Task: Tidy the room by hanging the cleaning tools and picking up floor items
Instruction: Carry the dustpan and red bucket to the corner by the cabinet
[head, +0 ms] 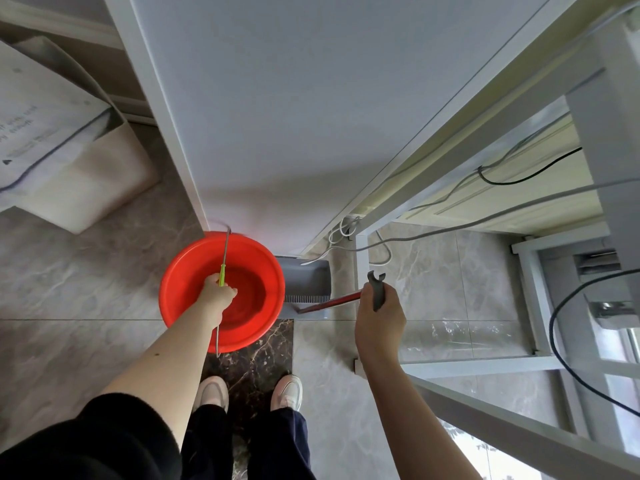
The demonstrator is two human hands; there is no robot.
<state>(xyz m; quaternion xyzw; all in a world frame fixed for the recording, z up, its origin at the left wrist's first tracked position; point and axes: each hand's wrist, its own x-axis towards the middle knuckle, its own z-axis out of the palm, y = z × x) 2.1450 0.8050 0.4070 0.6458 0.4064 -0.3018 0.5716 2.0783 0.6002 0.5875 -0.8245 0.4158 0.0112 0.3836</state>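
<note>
A big white wall panel [311, 116] fills the top middle of the frame. Grey marble floor tiles [79, 271] spread across the lower half, with 1 dark brown marble tile [256, 362] near the bottom middle. A white metal frame [485, 368] with loose cables stands on the right side. A white paper bag [69, 161] sits on the floor in the upper left.

A round red plastic bucket [221, 292] hangs in the middle of the frame, close to the wall. Its thin metal handle [227, 247] runs up and over it. The left hand [218, 296] has its fingers curled tight around the yellow-green grip on that handle.

Just right of the bucket, a grey plastic dustpan [306, 278] stands on the floor against the wall. A red stick [332, 301] slants from its base toward the right hand [379, 317]. That hand's fingers are closed around a grey handle end with a forked hook [377, 289], in the middle right.

2 white shoes [213, 393] show at the bottom, under dark trousers.
</note>
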